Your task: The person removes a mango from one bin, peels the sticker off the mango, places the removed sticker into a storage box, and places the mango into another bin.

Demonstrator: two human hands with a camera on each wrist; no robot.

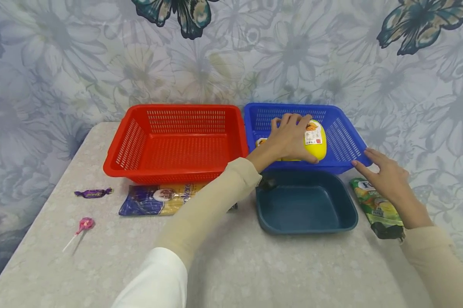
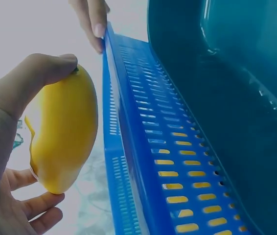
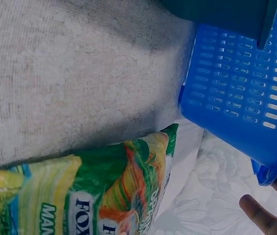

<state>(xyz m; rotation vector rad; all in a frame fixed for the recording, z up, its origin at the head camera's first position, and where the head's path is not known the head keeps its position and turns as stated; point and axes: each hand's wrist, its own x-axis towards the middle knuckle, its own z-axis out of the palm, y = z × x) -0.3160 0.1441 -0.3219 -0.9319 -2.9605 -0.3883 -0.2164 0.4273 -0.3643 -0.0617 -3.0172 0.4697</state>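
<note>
My left hand (image 1: 291,139) grips a yellow mango (image 2: 67,129) above the blue basket (image 1: 343,132), thumb on one side and fingers around the other. A white printed label shows on the mango in the head view. More yellow items lie in the basket, partly hidden behind my left hand and visible through the slots in the left wrist view. My right hand (image 1: 387,177) touches the basket's right front corner, its fingers fairly straight against the rim. Below that hand lies a green candy bag (image 3: 124,188) with mango pictures.
A dark teal basin (image 1: 306,205) stands in front of the blue basket. To the left is a red basket (image 1: 177,154), with a pasta packet (image 1: 146,203) before it, partly under my left forearm. A purple-wrapped candy (image 1: 93,193) and a pink lollipop (image 1: 86,224) lie far left.
</note>
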